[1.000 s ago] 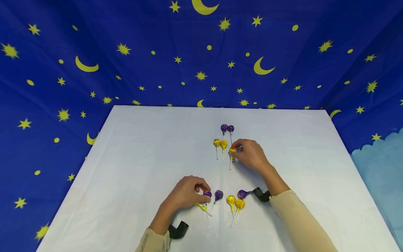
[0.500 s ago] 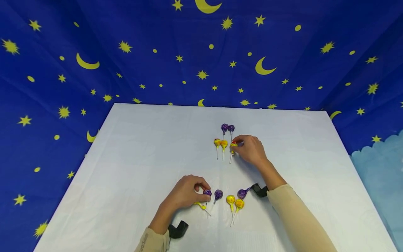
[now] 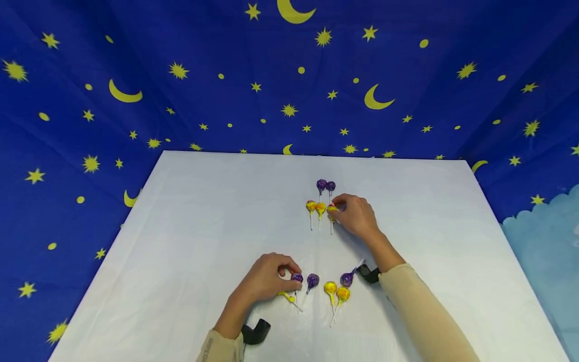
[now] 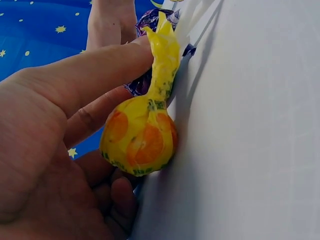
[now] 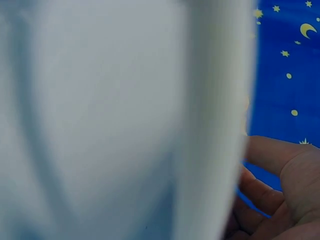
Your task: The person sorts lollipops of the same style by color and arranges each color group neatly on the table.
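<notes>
My left hand (image 3: 270, 275) pinches the head of a purple lollipop (image 3: 296, 277) between thumb and finger, low over the white table. A yellow lollipop (image 4: 142, 137) with orange pictures lies beside that thumb in the left wrist view. Farther out, my right hand (image 3: 357, 213) pinches a yellow lollipop with a red top (image 3: 331, 207), its stick pointing toward me. Just left of it lie another red-topped yellow lollipop (image 3: 310, 206) and a yellow-orange one (image 3: 320, 208), side by side. In the right wrist view, a blurred white stick (image 5: 215, 100) hides what the fingers hold.
Two purple lollipops (image 3: 321, 185) lie beyond the yellow row. Nearer me are a purple lollipop (image 3: 312, 281), two yellow ones (image 3: 330, 287) with crossing sticks, and another purple one (image 3: 347, 279) against the black right wrist camera (image 3: 368, 274). A starry blue cloth (image 3: 226, 100) hangs behind the table.
My right hand has moved slightly away from me, bringing its yellow lollipop level with the other two. The purple lollipop by the right wrist camera has turned. My left hand has stayed still.
</notes>
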The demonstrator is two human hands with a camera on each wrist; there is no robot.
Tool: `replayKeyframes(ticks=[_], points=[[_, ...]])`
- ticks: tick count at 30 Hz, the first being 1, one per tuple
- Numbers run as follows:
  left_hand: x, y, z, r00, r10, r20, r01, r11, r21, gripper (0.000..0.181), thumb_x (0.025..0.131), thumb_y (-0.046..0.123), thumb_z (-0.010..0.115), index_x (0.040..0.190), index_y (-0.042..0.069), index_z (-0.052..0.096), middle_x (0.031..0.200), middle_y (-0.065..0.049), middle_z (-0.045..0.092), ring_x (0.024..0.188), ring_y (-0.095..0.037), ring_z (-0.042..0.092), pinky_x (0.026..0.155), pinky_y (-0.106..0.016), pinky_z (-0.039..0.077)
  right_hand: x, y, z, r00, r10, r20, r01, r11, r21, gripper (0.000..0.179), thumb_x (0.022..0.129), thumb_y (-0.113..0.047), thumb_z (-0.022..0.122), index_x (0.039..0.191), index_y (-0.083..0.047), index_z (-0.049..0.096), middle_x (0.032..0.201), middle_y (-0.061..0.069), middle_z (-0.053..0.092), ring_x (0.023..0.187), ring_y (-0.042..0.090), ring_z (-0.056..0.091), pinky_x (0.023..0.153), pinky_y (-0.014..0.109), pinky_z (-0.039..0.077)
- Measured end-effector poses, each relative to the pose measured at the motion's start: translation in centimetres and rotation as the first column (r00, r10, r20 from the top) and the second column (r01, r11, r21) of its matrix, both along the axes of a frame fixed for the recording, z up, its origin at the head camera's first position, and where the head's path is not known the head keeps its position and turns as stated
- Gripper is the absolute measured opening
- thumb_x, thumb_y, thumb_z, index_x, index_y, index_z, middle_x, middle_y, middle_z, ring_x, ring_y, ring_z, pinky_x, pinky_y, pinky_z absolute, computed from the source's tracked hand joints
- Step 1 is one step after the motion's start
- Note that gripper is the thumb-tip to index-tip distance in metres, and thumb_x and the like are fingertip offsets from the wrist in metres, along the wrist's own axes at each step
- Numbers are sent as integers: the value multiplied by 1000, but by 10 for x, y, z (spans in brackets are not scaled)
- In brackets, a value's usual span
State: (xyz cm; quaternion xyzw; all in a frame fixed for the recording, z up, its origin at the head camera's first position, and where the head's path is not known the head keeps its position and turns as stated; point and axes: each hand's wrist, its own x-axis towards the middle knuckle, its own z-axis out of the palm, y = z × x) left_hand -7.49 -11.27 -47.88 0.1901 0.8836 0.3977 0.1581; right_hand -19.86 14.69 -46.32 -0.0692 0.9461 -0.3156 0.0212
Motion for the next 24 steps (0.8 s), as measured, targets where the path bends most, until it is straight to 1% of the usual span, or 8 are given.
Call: replayKeyframes(ticks=[4, 7, 9, 12, 15, 17, 21, 24], points=[[0, -1, -2, 1000, 6, -6, -6, 1000, 6, 19, 75, 35, 83, 91, 30, 73, 72, 12, 57, 65, -7, 47, 61, -27, 39, 4, 2, 2, 1000, -24, -17, 24, 999, -21, 36, 82, -29, 77, 108, -6, 70, 101, 8, 68, 84, 25, 62, 76, 44, 45], [0, -1, -2, 1000, 7, -5, -7, 1000, 9, 19, 75, 36, 83, 90, 30, 73, 72, 11, 57, 65, -7, 47, 62, -28, 39, 10, 6, 6, 999, -16, -45, 14, 998, -64, 33, 84, -28, 74, 109, -6, 70, 101, 8, 67, 81, 22, 60, 72, 41, 45], [0, -2, -1, 1000, 6, -6, -6, 1000, 9, 19, 75, 35, 83, 91, 30, 73, 73, 11, 57, 65, -8, 47, 62, -28, 39, 16, 8, 9, 997, 14, -77, -20, 996, -87, 30, 86, -27, 72, 109, -7, 70, 101, 6, 67, 80, 20, 59, 69, 39, 45], [1, -2, 0, 1000, 4, 0, -4, 1000, 6, 19, 76, 34, 82, 91, 30, 73, 73, 11, 57, 66, -8, 47, 62, -29, 39, 25, 11, 13, 988, 99, -120, -112, 988, -104, 24, 87, -23, 71, 106, -8, 71, 99, 3, 67, 77, 17, 57, 66, 37, 43], [1, -2, 1, 1000, 5, 8, -5, 1000, 4, 18, 76, 34, 82, 91, 29, 73, 73, 10, 57, 66, -9, 47, 62, -29, 40, 32, 12, 15, 969, 195, -152, -212, 971, -107, 19, 88, -20, 71, 103, -9, 73, 97, -1, 67, 75, 13, 56, 65, 35, 44], [0, -2, 1, 1000, 6, 12, -6, 1000, 4, 18, 76, 34, 82, 91, 29, 73, 73, 10, 57, 66, -9, 47, 62, -29, 40, 36, 13, 16, 956, 239, -171, -260, 959, -112, 17, 88, -19, 71, 102, -9, 74, 97, -2, 67, 75, 12, 56, 65, 35, 45], [0, -1, 1, 1000, 9, 14, -9, 1000, 5, 19, 76, 33, 82, 91, 28, 73, 74, 10, 58, 67, -9, 48, 63, -29, 40, 42, 13, 17, 943, 270, -196, -297, 947, -124, 16, 88, -17, 71, 101, -9, 74, 97, -5, 67, 74, 10, 56, 66, 34, 46], [0, 0, 2, 1000, 14, 15, -14, 1000, 2, 19, 75, 34, 83, 91, 28, 73, 74, 9, 58, 66, -9, 48, 63, -29, 40, 46, 15, 17, 938, 288, -193, -314, 941, -122, 16, 87, -18, 72, 101, -11, 74, 96, -7, 67, 73, 9, 54, 64, 32, 46]])
